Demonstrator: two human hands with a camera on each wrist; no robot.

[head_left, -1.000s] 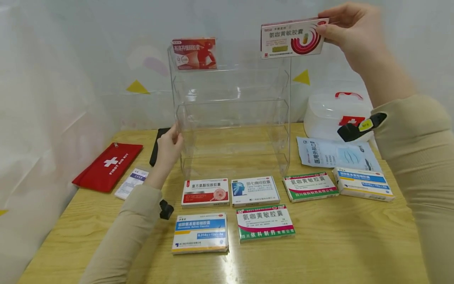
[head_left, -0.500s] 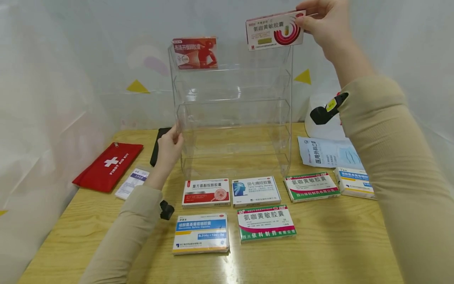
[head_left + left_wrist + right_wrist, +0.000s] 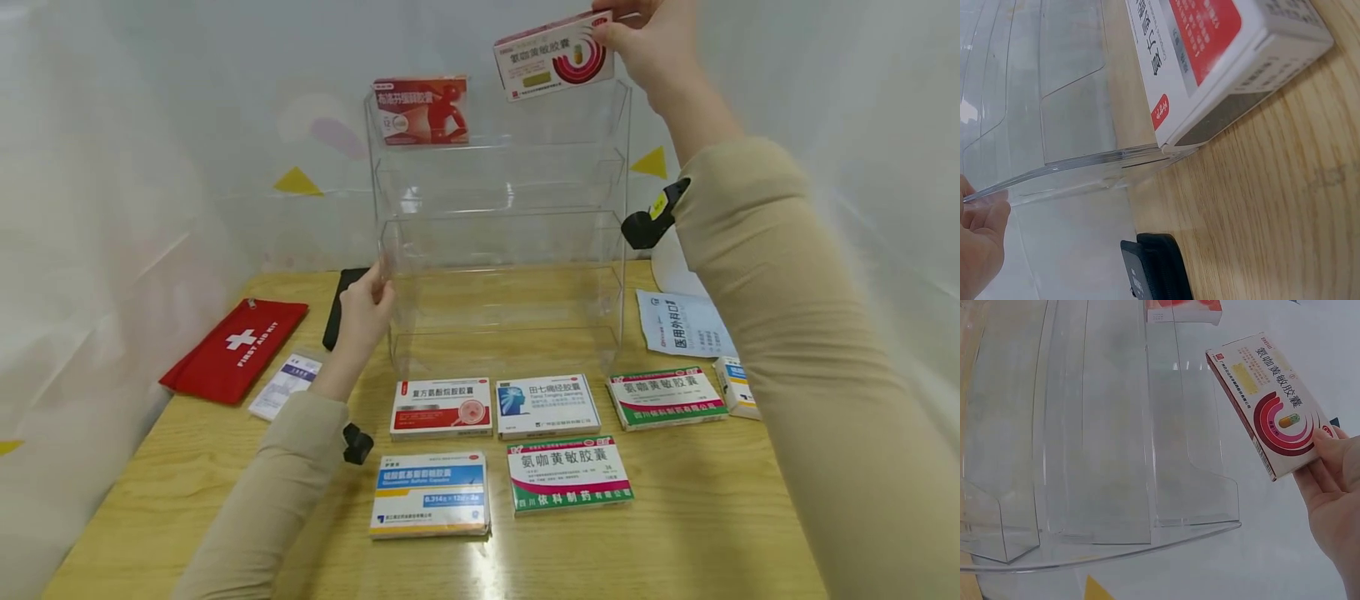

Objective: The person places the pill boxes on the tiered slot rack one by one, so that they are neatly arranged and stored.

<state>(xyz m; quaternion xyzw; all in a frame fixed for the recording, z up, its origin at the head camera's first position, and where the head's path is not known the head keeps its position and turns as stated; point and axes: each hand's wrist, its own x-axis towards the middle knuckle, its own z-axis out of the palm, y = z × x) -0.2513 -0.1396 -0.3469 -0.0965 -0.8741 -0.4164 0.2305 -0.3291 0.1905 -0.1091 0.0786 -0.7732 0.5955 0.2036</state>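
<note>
My right hand [image 3: 656, 50] pinches a white medicine box [image 3: 558, 57] with a dark red spiral and a capsule picture by its right end. The box is tilted and overlaps the top tier of a clear acrylic display rack [image 3: 502, 242] in the head view; the right wrist view shows it beside that tier's rim. My left hand [image 3: 365, 308] holds the rack's left side edge between thumb and fingers, also seen in the left wrist view. A red medicine box [image 3: 422, 111] stands in the top tier at the left.
In front of the rack lie a red-and-white box [image 3: 441, 408], a white-and-blue box [image 3: 547, 406], two green-edged boxes [image 3: 570, 475] and a blue-and-white box [image 3: 429, 494]. A red first aid pouch [image 3: 236, 350] lies left, a mask packet [image 3: 682, 325] right.
My right hand has carried the spiral-marked box leftward to over the rack's top tier, tilting it more. My left hand stays on the rack's edge.
</note>
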